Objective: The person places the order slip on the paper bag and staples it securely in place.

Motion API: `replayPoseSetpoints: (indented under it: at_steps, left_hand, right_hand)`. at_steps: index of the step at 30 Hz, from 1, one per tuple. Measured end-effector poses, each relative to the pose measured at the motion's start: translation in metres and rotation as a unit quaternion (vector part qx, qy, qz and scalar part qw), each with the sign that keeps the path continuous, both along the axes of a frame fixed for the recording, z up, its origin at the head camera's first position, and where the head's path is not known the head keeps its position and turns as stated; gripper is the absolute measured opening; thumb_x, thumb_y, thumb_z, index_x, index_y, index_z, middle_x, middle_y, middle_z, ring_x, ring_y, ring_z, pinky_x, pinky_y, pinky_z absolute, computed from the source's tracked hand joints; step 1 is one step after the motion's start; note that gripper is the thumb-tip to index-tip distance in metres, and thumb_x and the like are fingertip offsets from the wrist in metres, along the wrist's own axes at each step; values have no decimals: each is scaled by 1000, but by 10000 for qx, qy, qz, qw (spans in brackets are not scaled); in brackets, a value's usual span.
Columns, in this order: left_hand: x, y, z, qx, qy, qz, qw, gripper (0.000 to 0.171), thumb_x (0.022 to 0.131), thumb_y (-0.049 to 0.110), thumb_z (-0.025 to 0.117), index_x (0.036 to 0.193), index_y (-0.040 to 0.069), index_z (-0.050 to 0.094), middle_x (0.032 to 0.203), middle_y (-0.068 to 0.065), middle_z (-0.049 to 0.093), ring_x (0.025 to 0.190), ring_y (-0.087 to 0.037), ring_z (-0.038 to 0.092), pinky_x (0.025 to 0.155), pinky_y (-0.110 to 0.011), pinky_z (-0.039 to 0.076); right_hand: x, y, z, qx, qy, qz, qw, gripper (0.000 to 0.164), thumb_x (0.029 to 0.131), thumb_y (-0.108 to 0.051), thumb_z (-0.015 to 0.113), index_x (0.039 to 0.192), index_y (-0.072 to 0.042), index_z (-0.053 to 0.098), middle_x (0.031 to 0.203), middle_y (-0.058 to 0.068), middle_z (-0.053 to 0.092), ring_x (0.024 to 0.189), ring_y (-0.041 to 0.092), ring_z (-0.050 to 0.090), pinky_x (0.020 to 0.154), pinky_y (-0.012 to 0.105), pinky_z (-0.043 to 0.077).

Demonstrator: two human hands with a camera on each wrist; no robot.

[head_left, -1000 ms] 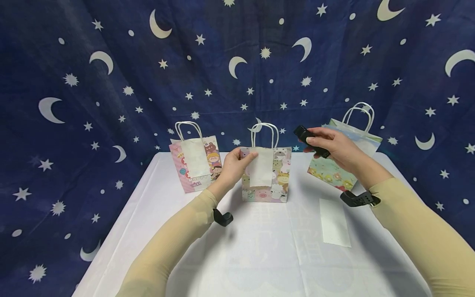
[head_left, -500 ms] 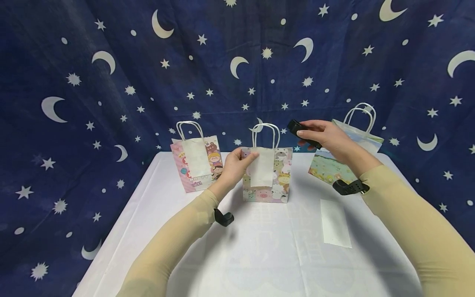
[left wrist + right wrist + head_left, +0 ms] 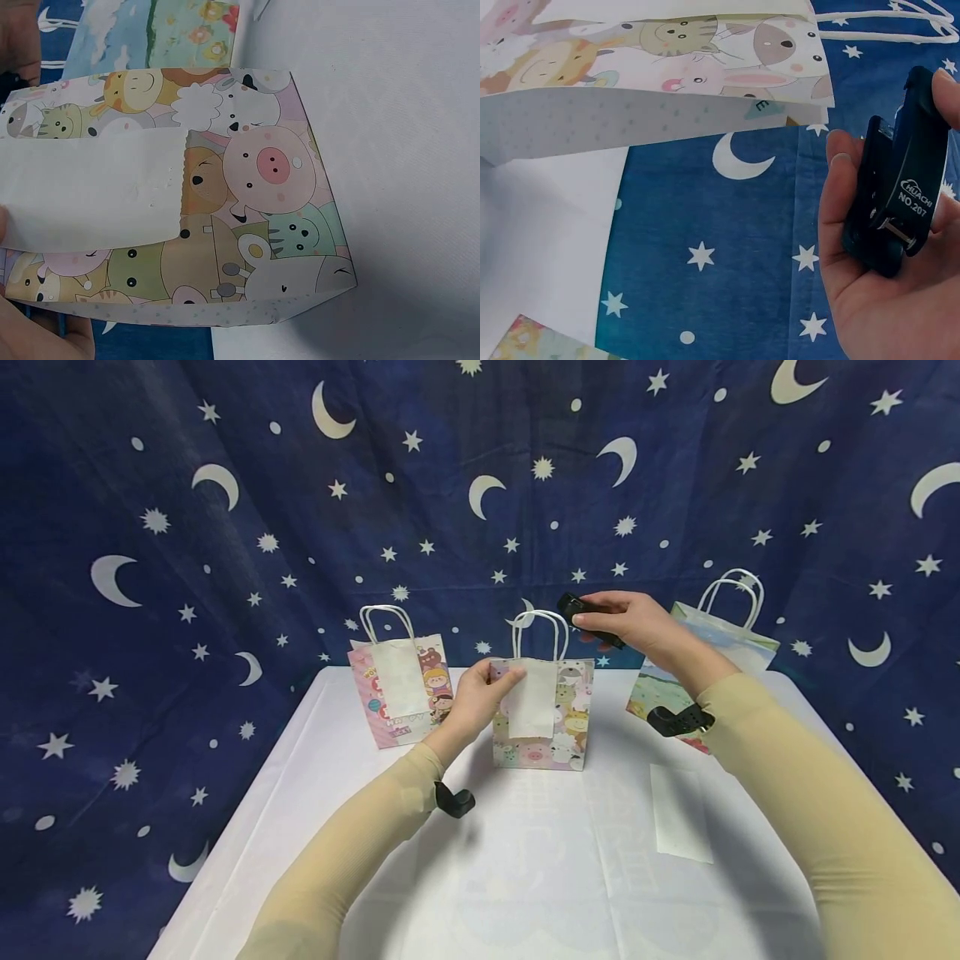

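Note:
A paper gift bag (image 3: 572,727) printed with cartoon animals stands upright mid-table, its white twisted handles (image 3: 564,635) up. Over its front lies a white paper strip (image 3: 533,706), reaching up to the bag's top edge. My left hand (image 3: 474,700) pinches bag and strip at the top left, thumb in front, fingers behind and partly hidden. My right hand (image 3: 633,620) holds a small black stapler (image 3: 596,622) in the air, just right of the handles. In the right wrist view, the stapler (image 3: 900,180) has its jaws apart, with nothing between them.
A pink cartoon bag (image 3: 367,693) with a white strip on its front stands to the left. Behind my right forearm leans a green and blue bag (image 3: 660,685). A loose white paper strip (image 3: 678,814) lies on the white-covered table (image 3: 540,860), front right. A starry curtain (image 3: 450,460) hangs behind.
My right hand has carried the stapler leftward and slightly up, from near the green and blue bag to beside the middle bag's handles. My left hand keeps its pinch in the same place.

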State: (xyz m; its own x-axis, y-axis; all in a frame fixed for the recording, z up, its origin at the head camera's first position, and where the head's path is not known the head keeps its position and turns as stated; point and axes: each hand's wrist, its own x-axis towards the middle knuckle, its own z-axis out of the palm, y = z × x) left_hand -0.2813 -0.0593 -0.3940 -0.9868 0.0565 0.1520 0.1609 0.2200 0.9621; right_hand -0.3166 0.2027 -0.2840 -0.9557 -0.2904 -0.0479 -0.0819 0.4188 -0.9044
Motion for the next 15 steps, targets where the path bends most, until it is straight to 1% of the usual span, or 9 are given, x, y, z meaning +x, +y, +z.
replayPoseSetpoints:
  at_steps: [3, 6, 9, 13, 15]
  left_hand:
    - [0, 0, 0, 24, 6, -20, 10000, 40, 95, 40, 74, 79, 12, 51, 68, 1, 43, 65, -13, 44, 55, -29, 35]
    - [-1, -1, -1, 27, -20, -18, 10000, 40, 95, 41, 74, 80, 12, 51, 68, 2, 44, 65, -13, 43, 55, -29, 35]
    - [-1, -1, -1, 30, -3, -8, 10000, 41, 95, 41, 75, 79, 12, 50, 69, 2, 43, 66, -13, 43, 55, -29, 35]
    - [0, -1, 0, 51, 14, -16, 10000, 40, 95, 40, 75, 79, 12, 50, 69, 2, 44, 66, -14, 44, 56, -29, 35]
    - [0, -1, 0, 55, 7, -18, 10000, 40, 95, 39, 75, 78, 13, 50, 68, 2, 44, 66, -13, 44, 55, -29, 35]
  right_hand:
    - [-3, -5, 3, 141, 39, 68, 9999, 75, 93, -47, 75, 154, -14, 46, 139, 13, 58, 109, 21, 67, 87, 37, 54]
    - [-6, -9, 6, 158, 51, 121, 9998, 73, 94, -45, 74, 154, -13, 46, 138, 14, 58, 108, 22, 67, 90, 41, 54]
    - [-9, -12, 9, 128, 32, 179, 9998, 70, 95, -44, 73, 153, -13, 48, 135, 14, 60, 106, 22, 68, 89, 41, 54]
    - [-12, -16, 11, 210, 51, 292, 9993, 65, 96, -42, 73, 149, -11, 52, 121, 11, 69, 101, 22, 68, 84, 40, 54]
    - [-13, -17, 12, 236, 64, 362, 9990, 61, 96, -40, 73, 146, -11, 55, 113, 9, 71, 99, 23, 68, 84, 42, 54]
